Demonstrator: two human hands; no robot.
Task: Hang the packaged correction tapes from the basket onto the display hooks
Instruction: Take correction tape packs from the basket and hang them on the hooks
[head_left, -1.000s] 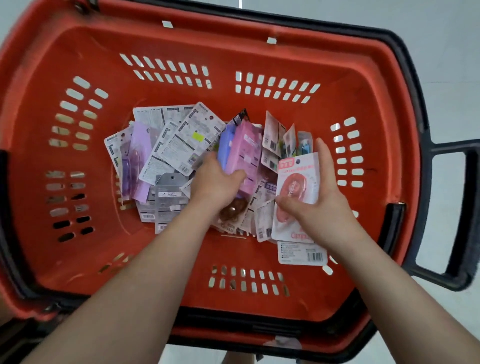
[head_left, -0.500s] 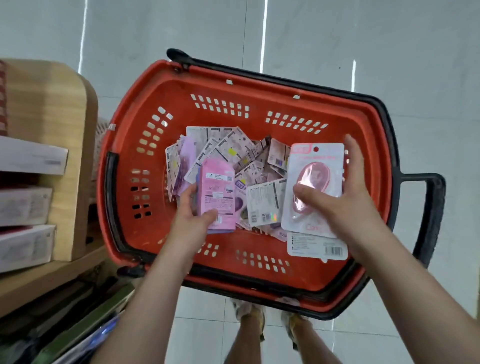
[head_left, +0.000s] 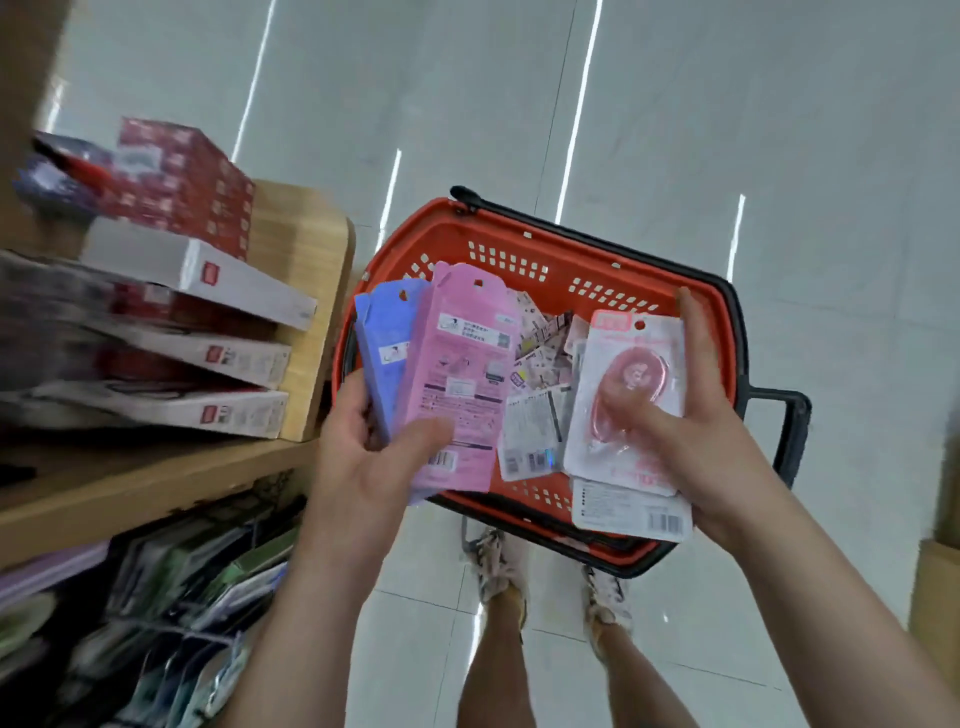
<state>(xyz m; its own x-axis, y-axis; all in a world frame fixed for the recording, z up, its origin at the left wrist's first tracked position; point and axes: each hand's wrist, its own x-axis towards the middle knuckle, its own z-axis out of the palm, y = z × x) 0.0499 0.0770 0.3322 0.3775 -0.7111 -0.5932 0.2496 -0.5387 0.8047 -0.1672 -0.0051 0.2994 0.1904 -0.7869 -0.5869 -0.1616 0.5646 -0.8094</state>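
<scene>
Both hands grip packs over basket.
L hand (head_left: 374, 467) clamps pink pack (head_left: 462, 374) + blue pack (head_left: 384, 343), thumb on front, at basket's 9 o'clock; R hand (head_left: 711, 457) curls round blister pack (head_left: 628, 395) at 3; loose packs (head_left: 540, 353) in red basket (head_left: 571, 249).

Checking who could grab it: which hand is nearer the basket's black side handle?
Right. The right hand, holding a red pack, is close beside the handle; the left hand, holding a pink pack and a blue pack, is across the basket.
</scene>
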